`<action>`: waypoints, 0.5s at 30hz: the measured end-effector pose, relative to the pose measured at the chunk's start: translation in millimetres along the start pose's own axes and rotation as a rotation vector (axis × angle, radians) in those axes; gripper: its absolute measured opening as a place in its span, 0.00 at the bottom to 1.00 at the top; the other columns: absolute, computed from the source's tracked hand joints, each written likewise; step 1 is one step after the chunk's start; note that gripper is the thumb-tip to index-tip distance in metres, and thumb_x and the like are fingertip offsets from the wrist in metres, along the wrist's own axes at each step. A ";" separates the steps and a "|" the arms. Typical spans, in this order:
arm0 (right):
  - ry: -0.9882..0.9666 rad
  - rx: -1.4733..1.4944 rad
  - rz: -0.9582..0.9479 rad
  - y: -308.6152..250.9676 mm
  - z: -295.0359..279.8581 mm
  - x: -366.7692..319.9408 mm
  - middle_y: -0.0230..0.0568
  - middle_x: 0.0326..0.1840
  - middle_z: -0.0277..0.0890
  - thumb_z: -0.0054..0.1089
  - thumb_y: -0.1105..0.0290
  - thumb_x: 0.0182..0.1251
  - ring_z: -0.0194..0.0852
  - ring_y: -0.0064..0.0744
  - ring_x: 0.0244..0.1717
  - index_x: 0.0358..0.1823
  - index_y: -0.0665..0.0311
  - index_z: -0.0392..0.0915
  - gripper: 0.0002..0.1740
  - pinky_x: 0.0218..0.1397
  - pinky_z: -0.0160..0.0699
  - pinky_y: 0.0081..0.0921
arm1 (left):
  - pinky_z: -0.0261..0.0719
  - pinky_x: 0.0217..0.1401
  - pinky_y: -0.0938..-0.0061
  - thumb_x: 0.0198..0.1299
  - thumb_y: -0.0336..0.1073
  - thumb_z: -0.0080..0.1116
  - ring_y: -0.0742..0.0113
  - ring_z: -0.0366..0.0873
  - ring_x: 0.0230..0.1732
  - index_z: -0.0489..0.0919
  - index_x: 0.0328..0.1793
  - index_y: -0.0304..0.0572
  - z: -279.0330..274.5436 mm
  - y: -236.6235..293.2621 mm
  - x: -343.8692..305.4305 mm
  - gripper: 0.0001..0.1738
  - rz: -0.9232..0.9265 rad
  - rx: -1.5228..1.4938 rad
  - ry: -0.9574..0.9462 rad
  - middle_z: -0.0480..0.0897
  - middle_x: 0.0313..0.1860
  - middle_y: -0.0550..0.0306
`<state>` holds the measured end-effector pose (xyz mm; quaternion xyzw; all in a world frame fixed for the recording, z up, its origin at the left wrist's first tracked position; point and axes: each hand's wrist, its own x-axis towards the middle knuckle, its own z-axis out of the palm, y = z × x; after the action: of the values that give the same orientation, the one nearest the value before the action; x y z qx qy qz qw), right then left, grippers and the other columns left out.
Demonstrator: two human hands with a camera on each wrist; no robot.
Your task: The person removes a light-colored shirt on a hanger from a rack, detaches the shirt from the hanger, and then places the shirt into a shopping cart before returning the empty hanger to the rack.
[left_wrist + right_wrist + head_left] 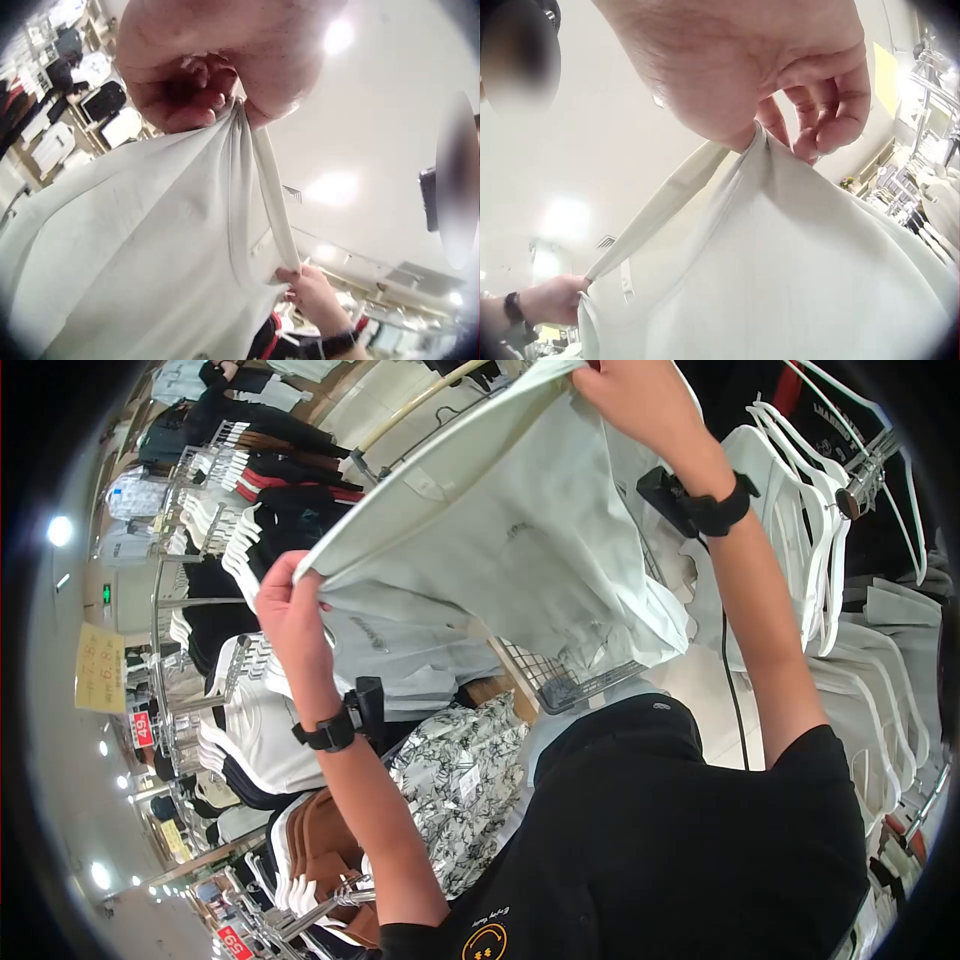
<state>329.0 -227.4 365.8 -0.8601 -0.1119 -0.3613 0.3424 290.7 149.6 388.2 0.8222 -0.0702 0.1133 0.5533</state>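
Observation:
A pale grey-green shirt (480,560) with small dark print hangs stretched between both hands. My left hand (295,610) pinches one upper corner, its fingers curled in over the gathered fabric. At the opposite upper corner, my right hand (640,400) pinches the cloth between thumb and fingers; in the right wrist view the other fingers (840,112) bend loosely beside it. Between the hands the top edge gapes, with a small white label (627,280) on the inside. The lower part of the shirt drapes near a wire basket (590,690).
To the left stand racks of clothes on white hangers (240,550), with a black-and-white patterned shirt (455,780) nearer the body. More white hangers (825,530) with pale garments crowd the right side. A yellow paper sign (100,668) hangs at far left.

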 end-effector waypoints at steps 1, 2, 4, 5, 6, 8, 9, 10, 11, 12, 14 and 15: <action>0.002 0.007 -0.010 0.3 -1.4 7.4 0.52 0.40 0.80 0.52 0.76 0.59 0.79 0.49 0.48 0.44 0.65 0.82 0.14 0.50 0.76 0.39 | 0.64 0.29 0.86 0.64 0.27 0.57 0.86 0.69 0.28 0.85 0.38 0.39 -3.2 9.6 1.3 0.06 0.054 0.047 0.042 0.80 0.29 0.70; 0.041 0.011 -0.080 -0.3 -2.9 14.2 0.53 0.39 0.80 0.52 0.76 0.58 0.79 0.52 0.46 0.44 0.66 0.82 0.14 0.49 0.75 0.40 | 0.65 0.30 0.85 0.64 0.29 0.59 0.85 0.69 0.28 0.85 0.38 0.38 -9.5 13.5 4.7 0.06 0.092 0.048 0.082 0.80 0.29 0.70; -0.006 0.013 -0.121 -12.9 -12.3 26.9 0.48 0.35 0.82 0.50 0.77 0.61 0.83 0.47 0.44 0.45 0.67 0.81 0.13 0.48 0.80 0.37 | 0.63 0.29 0.86 0.64 0.30 0.59 0.85 0.67 0.27 0.85 0.40 0.38 -15.8 25.0 6.5 0.06 0.073 0.059 0.172 0.79 0.30 0.70; -0.002 0.021 -0.131 -16.0 -13.9 31.0 0.48 0.35 0.82 0.50 0.77 0.61 0.83 0.47 0.44 0.45 0.67 0.81 0.13 0.48 0.80 0.37 | 0.62 0.28 0.86 0.65 0.30 0.59 0.86 0.67 0.26 0.85 0.41 0.37 -18.3 30.2 5.6 0.06 0.038 0.053 0.221 0.79 0.30 0.70; -0.264 0.439 0.171 -18.0 -15.3 34.4 0.45 0.37 0.82 0.48 0.77 0.65 0.84 0.42 0.46 0.47 0.67 0.80 0.13 0.50 0.82 0.34 | 0.62 0.28 0.86 0.65 0.30 0.59 0.86 0.67 0.26 0.85 0.41 0.37 -20.7 32.8 4.6 0.06 0.046 0.057 0.229 0.79 0.30 0.70; -0.518 0.855 0.473 -18.1 -14.8 38.7 0.41 0.38 0.83 0.45 0.78 0.69 0.85 0.37 0.48 0.49 0.67 0.79 0.14 0.52 0.84 0.30 | 0.59 0.26 0.87 0.66 0.30 0.59 0.86 0.66 0.25 0.84 0.44 0.36 -23.9 34.6 5.8 0.07 -0.028 -0.070 0.255 0.80 0.30 0.69; -0.535 0.993 0.442 -15.8 -9.6 39.8 0.38 0.40 0.82 0.43 0.77 0.71 0.85 0.32 0.49 0.50 0.66 0.79 0.14 0.54 0.84 0.28 | 0.59 0.26 0.87 0.66 0.30 0.59 0.86 0.66 0.25 0.84 0.44 0.36 -26.9 34.1 6.7 0.07 -0.018 -0.069 0.248 0.80 0.30 0.69; -0.550 1.128 0.408 -14.0 -5.2 41.9 0.35 0.41 0.82 0.42 0.77 0.74 0.84 0.28 0.51 0.51 0.66 0.78 0.14 0.55 0.84 0.25 | 0.58 0.26 0.87 0.66 0.30 0.58 0.86 0.66 0.25 0.84 0.45 0.36 -32.4 32.9 6.6 0.07 -0.008 -0.086 0.266 0.80 0.30 0.69; -0.539 1.126 0.406 -13.5 0.2 45.2 0.35 0.41 0.82 0.42 0.77 0.74 0.84 0.28 0.51 0.51 0.66 0.78 0.14 0.55 0.84 0.25 | 0.57 0.25 0.87 0.67 0.30 0.58 0.86 0.67 0.25 0.84 0.45 0.35 -38.9 33.4 6.3 0.07 0.000 -0.104 0.284 0.80 0.30 0.68; -0.486 1.102 0.301 -16.1 6.8 49.4 0.35 0.42 0.81 0.42 0.77 0.74 0.83 0.26 0.48 0.50 0.66 0.78 0.13 0.55 0.84 0.24 | 0.58 0.25 0.88 0.67 0.29 0.57 0.86 0.68 0.25 0.83 0.45 0.35 -45.3 37.4 6.9 0.07 0.018 -0.105 0.265 0.81 0.32 0.67; -0.388 1.058 0.188 -34.1 4.5 56.1 0.33 0.39 0.81 0.46 0.74 0.75 0.80 0.22 0.42 0.46 0.67 0.78 0.10 0.52 0.81 0.21 | 0.66 0.27 0.87 0.68 0.28 0.56 0.84 0.72 0.27 0.83 0.47 0.35 -48.8 46.9 10.7 0.07 0.015 -0.162 0.336 0.83 0.33 0.64; -0.385 1.059 0.189 -42.8 -8.5 59.2 0.33 0.39 0.81 0.46 0.74 0.75 0.80 0.22 0.42 0.46 0.67 0.78 0.10 0.52 0.81 0.21 | 0.70 0.29 0.87 0.68 0.28 0.56 0.83 0.74 0.29 0.83 0.47 0.36 -53.9 49.2 13.9 0.07 0.016 -0.183 0.370 0.83 0.34 0.64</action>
<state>347.8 -204.6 433.2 -0.6279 -0.2607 -0.0606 0.7308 286.5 181.1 455.3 0.7330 0.0159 0.2600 0.6283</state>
